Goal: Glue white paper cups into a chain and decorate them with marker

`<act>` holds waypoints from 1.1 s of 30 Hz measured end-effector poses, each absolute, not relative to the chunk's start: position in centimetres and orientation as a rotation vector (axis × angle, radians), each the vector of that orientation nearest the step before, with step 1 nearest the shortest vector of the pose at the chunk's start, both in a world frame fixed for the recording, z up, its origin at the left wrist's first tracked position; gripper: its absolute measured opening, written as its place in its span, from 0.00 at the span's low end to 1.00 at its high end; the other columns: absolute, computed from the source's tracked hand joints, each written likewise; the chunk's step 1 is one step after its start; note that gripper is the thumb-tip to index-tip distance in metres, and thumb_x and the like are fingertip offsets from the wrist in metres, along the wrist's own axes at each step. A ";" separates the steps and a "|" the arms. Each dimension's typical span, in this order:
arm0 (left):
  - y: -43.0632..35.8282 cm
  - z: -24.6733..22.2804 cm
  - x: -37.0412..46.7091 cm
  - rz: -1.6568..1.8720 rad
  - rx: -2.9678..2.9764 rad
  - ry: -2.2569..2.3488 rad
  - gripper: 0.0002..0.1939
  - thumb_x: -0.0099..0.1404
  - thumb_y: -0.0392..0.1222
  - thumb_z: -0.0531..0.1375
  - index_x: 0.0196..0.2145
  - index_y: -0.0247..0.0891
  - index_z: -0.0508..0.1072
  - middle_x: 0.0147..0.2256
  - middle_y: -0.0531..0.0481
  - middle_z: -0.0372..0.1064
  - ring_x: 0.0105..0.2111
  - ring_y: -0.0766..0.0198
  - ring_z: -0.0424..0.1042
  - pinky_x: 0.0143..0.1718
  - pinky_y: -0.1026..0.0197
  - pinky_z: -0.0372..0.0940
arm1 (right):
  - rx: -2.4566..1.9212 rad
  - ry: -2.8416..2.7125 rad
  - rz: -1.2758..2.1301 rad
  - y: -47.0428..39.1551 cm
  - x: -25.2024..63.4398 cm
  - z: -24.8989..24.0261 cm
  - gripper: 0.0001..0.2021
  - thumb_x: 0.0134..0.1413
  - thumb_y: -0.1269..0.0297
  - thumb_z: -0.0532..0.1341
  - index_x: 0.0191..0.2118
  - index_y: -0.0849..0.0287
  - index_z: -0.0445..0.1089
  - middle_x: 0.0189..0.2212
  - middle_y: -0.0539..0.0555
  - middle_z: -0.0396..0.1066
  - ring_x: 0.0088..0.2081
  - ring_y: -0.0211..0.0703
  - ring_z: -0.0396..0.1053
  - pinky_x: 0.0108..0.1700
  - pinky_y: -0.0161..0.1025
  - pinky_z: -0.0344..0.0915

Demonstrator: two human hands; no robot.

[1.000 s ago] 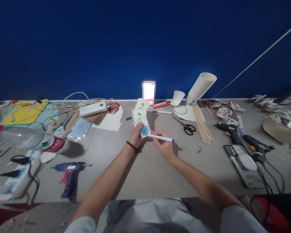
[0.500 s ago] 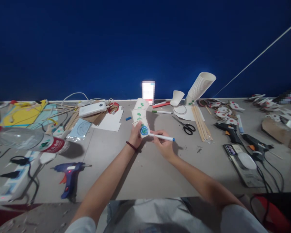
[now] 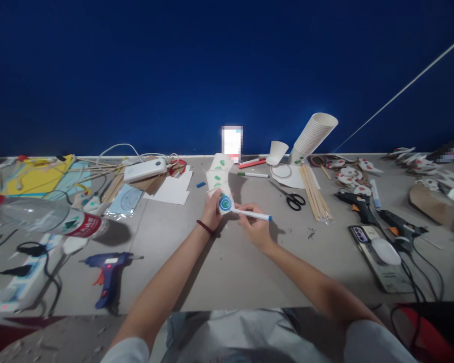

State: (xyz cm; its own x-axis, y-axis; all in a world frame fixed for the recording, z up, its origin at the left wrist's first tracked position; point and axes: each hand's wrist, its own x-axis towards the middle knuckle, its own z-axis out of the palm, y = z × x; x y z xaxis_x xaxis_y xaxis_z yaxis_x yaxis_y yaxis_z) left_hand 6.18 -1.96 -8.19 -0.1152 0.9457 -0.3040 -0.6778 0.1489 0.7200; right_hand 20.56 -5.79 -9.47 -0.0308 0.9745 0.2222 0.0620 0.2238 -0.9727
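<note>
My left hand (image 3: 212,210) is closed around the near end of a chain of white paper cups (image 3: 218,177) with green spots, its far end pointing at the wall. The cup nearest me bears a blue ring around a green disc (image 3: 225,202). In my right hand (image 3: 255,227) is a white marker with a blue end (image 3: 258,215), pinched between thumb and fingers; its tip meets the right edge of the blue ring. A small blue cap (image 3: 201,184) lies left of the cups. Beyond my right hand lie a green marker (image 3: 252,175) and a red marker (image 3: 253,164).
Black scissors (image 3: 292,198), wooden sticks (image 3: 315,194) and a leaning paper cup stack (image 3: 313,138) are on the right. Farther right are glue guns (image 3: 357,204) and a phone (image 3: 378,259). At left lie a blue glue gun (image 3: 108,275), a bottle (image 3: 45,217) and a power strip (image 3: 28,275).
Hardly anything differs: both hands keep their places, with the marker tip still at the ring's right edge. The whole view has shifted very slightly.
</note>
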 end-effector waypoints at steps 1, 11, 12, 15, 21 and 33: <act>-1.9 -8.3 6.2 1.437 0.386 0.908 0.25 0.51 0.53 0.73 0.41 0.37 0.76 0.38 0.47 0.78 0.37 0.59 0.78 0.36 0.59 0.72 | -1.083 -1.358 1.024 -5.7 20.6 -9.5 0.14 0.58 0.49 0.64 0.37 0.55 0.71 0.40 0.58 0.81 0.35 0.46 0.80 0.30 0.39 0.76; -1.8 -8.4 6.2 1.438 0.378 0.904 0.25 0.51 0.53 0.73 0.41 0.37 0.74 0.38 0.48 0.78 0.37 0.58 0.78 0.37 0.58 0.72 | -1.072 -1.306 1.105 -5.6 20.8 -9.3 0.20 0.57 0.42 0.63 0.37 0.55 0.70 0.39 0.57 0.82 0.21 0.37 0.71 0.21 0.36 0.71; -1.8 -8.4 6.2 1.431 0.374 0.906 0.25 0.51 0.53 0.73 0.42 0.37 0.74 0.38 0.48 0.78 0.37 0.58 0.78 0.36 0.58 0.73 | -1.062 -1.313 1.106 -5.6 20.7 -9.4 0.19 0.58 0.43 0.63 0.36 0.55 0.70 0.40 0.58 0.82 0.23 0.38 0.72 0.22 0.36 0.71; -1.8 -8.3 6.2 1.418 0.369 0.897 0.25 0.51 0.52 0.73 0.42 0.38 0.74 0.38 0.49 0.78 0.37 0.59 0.79 0.35 0.60 0.73 | -1.052 -1.333 1.083 -5.6 20.7 -9.5 0.17 0.58 0.45 0.64 0.36 0.56 0.71 0.41 0.59 0.82 0.28 0.41 0.76 0.23 0.36 0.71; -1.9 -8.6 6.3 1.417 0.366 0.873 0.25 0.54 0.54 0.72 0.43 0.37 0.75 0.38 0.47 0.79 0.35 0.59 0.79 0.39 0.57 0.73 | -1.044 -1.236 1.033 -5.0 21.0 -9.1 0.17 0.58 0.45 0.64 0.38 0.54 0.68 0.35 0.55 0.80 0.31 0.45 0.79 0.27 0.39 0.77; -2.0 -8.6 6.2 1.291 0.372 0.795 0.27 0.62 0.63 0.63 0.41 0.33 0.78 0.35 0.41 0.80 0.32 0.55 0.79 0.38 0.55 0.73 | -0.872 -1.348 0.813 -5.0 21.1 -8.2 0.06 0.61 0.59 0.64 0.40 0.52 0.68 0.44 0.59 0.82 0.49 0.54 0.81 0.51 0.52 0.79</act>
State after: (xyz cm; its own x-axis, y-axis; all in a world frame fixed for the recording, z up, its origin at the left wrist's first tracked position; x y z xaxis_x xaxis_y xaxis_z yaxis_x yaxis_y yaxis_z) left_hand 6.17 -1.98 -8.63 0.0659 0.9470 -0.3145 -0.7069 0.2667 0.6551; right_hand 21.05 -4.98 -8.24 0.0615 0.8854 0.4607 0.0054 0.4613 -0.8872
